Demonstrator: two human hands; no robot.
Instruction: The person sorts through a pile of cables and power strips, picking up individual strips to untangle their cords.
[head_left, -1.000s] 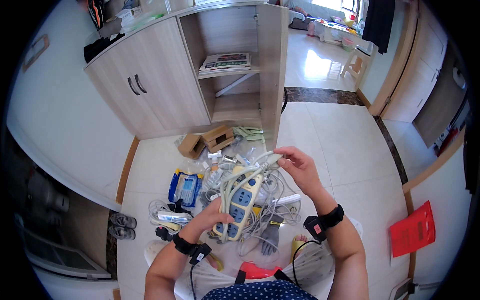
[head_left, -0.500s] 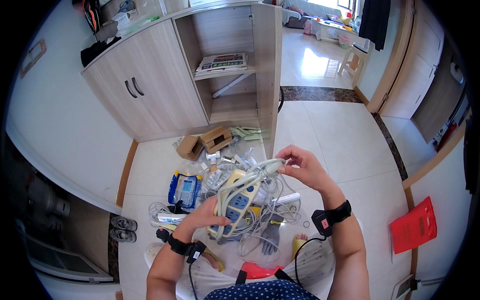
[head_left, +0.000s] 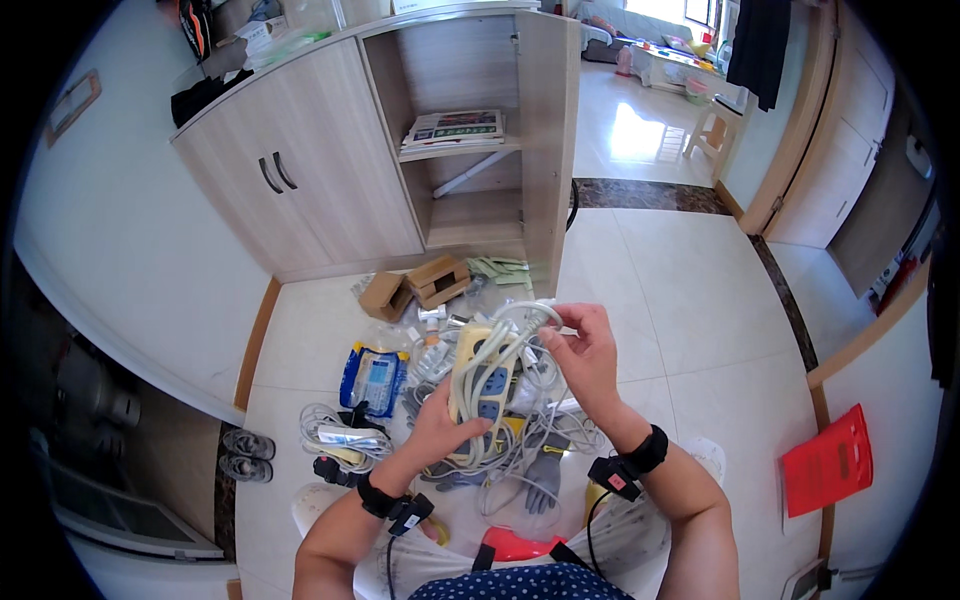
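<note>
My left hand [head_left: 447, 427] is closed round the lower left side of a cream power strip [head_left: 493, 392] with blue socket faces. The strip is lifted in front of me, its long side running away from me. Loops of its pale grey cord [head_left: 483, 352] lie lengthwise over the strip. At the far end, the thumb and fingers of my right hand [head_left: 588, 355] pinch the cord where it bends. Below the strip, a tangle of other pale cables and a grey glove [head_left: 544, 478] lie on the floor.
Beyond the strip lie two cardboard boxes [head_left: 386, 297] and green strips [head_left: 500, 268]. A blue-and-yellow packet [head_left: 373, 380] and a coiled cable [head_left: 322, 428] are on the left. An open cabinet door [head_left: 548, 150] stands ahead. A red bag [head_left: 826, 460] is at the right.
My right hand has come left with the cord, closer to the strip's far end. The strip has shifted slightly right and stands straighter in view. Both hands keep their hold.
</note>
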